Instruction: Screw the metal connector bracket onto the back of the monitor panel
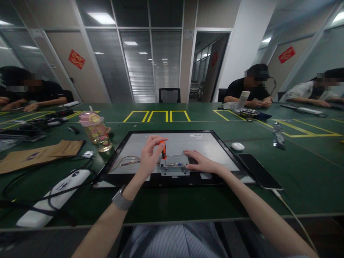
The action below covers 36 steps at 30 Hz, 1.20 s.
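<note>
Driver upright at the bracket's left end, left hand on its handle

Starting at the left of my feed, I am seeing a white power bank-like device [63,191] lying under black cables, with a pink-lidded cup [94,129] standing beyond it. Next comes the left hand [151,152], which is gripping an orange-and-black screwdriver [163,150] near the top: thumb and forefinger are closing around the handle while the other fingers are curling loosely. The driver is standing just to the right of that palm, its long axis nearly vertical, top leaning slightly left, shaft pointing down at the left part of a metal bracket [176,173]. The tip is too small for me to say whether it is sitting in a screw.

The bracket is running left to right along the near edge of a flat display panel [185,141], so the left hand is nearer the driver. At the bracket's other end, the right hand [200,162] is lying palm down, fingers spread, grasping nothing, with its thumb touching the metal. Further right, a phone [260,171] is resting beside the panel.
</note>
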{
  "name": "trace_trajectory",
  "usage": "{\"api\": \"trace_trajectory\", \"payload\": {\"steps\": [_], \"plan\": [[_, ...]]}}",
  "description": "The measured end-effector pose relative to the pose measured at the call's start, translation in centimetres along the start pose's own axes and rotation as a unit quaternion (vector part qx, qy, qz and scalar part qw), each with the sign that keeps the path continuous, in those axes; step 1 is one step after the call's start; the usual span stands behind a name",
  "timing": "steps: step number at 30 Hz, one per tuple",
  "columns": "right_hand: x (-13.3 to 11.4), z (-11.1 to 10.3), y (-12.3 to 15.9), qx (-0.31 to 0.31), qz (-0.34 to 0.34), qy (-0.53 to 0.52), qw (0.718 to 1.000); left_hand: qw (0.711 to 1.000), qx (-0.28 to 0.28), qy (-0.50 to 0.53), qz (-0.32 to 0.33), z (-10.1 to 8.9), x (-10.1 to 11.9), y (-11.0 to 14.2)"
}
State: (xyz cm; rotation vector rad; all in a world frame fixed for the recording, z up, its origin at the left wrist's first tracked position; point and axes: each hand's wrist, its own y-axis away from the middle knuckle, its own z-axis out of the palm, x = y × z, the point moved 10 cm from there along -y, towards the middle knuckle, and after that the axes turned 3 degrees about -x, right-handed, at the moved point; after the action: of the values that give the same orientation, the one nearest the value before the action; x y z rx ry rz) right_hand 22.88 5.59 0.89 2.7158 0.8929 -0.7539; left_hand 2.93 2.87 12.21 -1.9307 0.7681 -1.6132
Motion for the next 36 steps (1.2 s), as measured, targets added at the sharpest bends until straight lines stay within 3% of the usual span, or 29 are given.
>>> {"api": "trace_trajectory", "payload": {"steps": [4,15,20,26,36], "plan": [[0.0,0.0,0.0,-0.002,0.008,0.001,1.000,1.000,0.024,-0.006,0.016,-0.5,0.3,0.0],[0.0,-0.1,0.1,-0.005,0.008,0.002,1.000,0.994,-0.026,0.090,-0.054,0.7,-1.1,0.2],[0.1,0.0,0.0,0.001,-0.006,0.007,1.000,0.999,0.008,0.036,-0.016,0.0,-0.5,-0.1],[0.3,0.2,-0.1,-0.001,-0.006,0.012,1.000,0.994,-0.001,0.096,-0.057,0.3,-1.3,0.0],[0.1,-0.1,0.0,0.007,-0.005,0.004,1.000,1.000,0.020,-0.008,-0.009,-0.3,-0.2,-0.1]]}}
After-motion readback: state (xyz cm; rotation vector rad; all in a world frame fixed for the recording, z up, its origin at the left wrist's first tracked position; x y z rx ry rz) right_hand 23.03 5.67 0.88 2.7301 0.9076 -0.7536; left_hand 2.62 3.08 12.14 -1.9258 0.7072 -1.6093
